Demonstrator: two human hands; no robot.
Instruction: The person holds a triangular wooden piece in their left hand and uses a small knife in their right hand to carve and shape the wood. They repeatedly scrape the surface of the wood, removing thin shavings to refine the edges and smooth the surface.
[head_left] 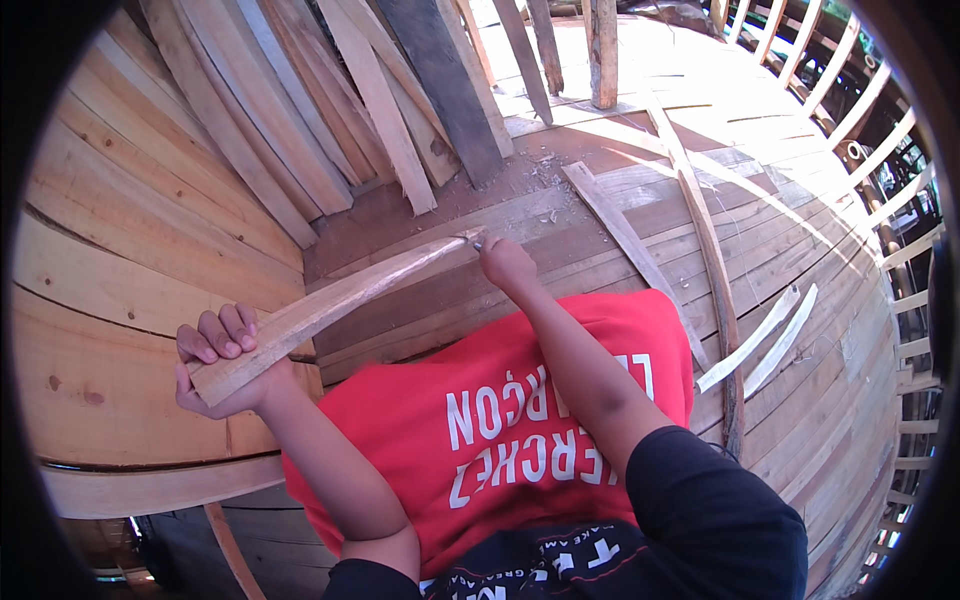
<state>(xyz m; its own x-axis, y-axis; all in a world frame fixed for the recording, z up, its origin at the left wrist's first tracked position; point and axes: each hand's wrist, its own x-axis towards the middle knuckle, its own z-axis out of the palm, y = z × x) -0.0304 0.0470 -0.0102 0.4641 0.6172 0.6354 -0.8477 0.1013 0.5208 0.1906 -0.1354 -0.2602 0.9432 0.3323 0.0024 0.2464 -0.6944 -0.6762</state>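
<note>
My left hand point(225, 360) is wrapped round the wide near end of a long, slightly curved piece of wood point(345, 297), its fingers over the top edge. The wood slants away to the right, and a paler, freshly cut strip runs along its edge toward the narrow far end. At that far end my right hand point(507, 265) is closed in a fist. A small dark metal tip point(478, 243) pokes out of the fist against the wood; the rest of that tool is hidden. Beneath my forearms lies red cloth point(400, 420) with white lettering.
Planks point(300, 110) lean on the curved wooden wall point(130, 260) at left. Wood shavings point(545, 215) litter the plank floor point(820, 330). A long batten point(695, 200), a shorter board point(620, 235) and two pale strips point(780, 340) lie at right. Upright posts point(603, 60) stand far off.
</note>
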